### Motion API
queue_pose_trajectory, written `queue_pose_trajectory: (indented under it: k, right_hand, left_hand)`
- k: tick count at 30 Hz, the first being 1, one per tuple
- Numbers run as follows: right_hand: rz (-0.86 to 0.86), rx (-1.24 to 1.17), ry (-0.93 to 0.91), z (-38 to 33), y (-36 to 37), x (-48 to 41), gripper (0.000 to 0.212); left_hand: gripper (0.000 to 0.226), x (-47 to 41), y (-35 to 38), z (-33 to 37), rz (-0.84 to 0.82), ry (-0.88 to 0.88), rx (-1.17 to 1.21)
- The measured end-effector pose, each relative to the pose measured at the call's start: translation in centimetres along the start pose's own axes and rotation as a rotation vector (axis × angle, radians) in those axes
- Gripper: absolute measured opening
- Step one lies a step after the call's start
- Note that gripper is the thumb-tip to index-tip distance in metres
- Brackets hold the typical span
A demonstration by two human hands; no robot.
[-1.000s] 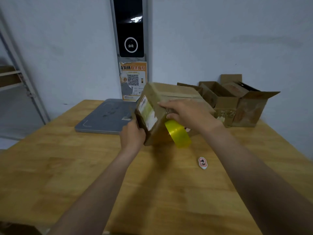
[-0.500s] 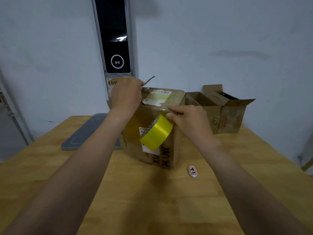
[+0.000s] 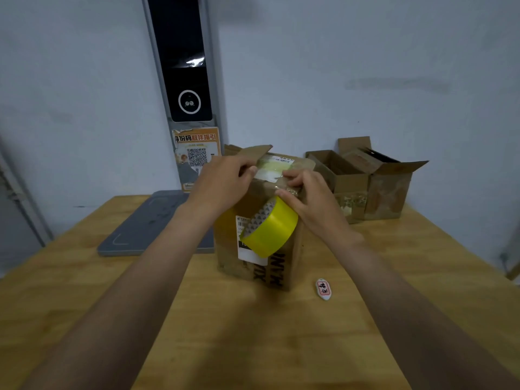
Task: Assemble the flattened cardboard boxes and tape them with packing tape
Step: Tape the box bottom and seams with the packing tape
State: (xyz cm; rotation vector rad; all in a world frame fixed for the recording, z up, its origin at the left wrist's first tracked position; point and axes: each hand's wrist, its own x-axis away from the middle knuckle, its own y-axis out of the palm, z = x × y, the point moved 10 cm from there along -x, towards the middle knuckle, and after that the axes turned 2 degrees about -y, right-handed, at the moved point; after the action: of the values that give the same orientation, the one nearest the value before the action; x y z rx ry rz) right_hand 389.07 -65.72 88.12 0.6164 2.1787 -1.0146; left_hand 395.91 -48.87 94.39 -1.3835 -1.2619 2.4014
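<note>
Head: tape roll under right hand, against box.

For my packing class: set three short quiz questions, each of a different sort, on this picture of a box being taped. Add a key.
1. True or false: the yellow tape roll lies flat on the table.
2. On the cardboard box, the left hand grips: A a raised top flap; B a bottom corner; C nothing.
3. Fill in: the roll is held at the box's front by the ___ hand.
Key: 1 false; 2 A; 3 right hand.
</note>
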Motion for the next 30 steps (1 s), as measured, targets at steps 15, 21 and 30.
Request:
queue_pose_trajectory:
  k: [15,21,30]
  right_hand:
    - [-0.105,0.329,-0.056,-0.3,0.7,0.1,0.036]
    - [-0.029,0.385,-0.139,-0.8,0.1,0.2,0.038]
    - [0.200,0.654,-0.308,-2.7,0.5,1.1,0.035]
  left_hand:
    - [0.032,6.1,7.2,4.9,-0.519,-0.238,0.559]
    - [0.029,6.9,8.4,2.8,-0.698,-0.427,0.518]
    - [0.035,6.1,9.3,-0.3,-0.735,-0.493,0.390]
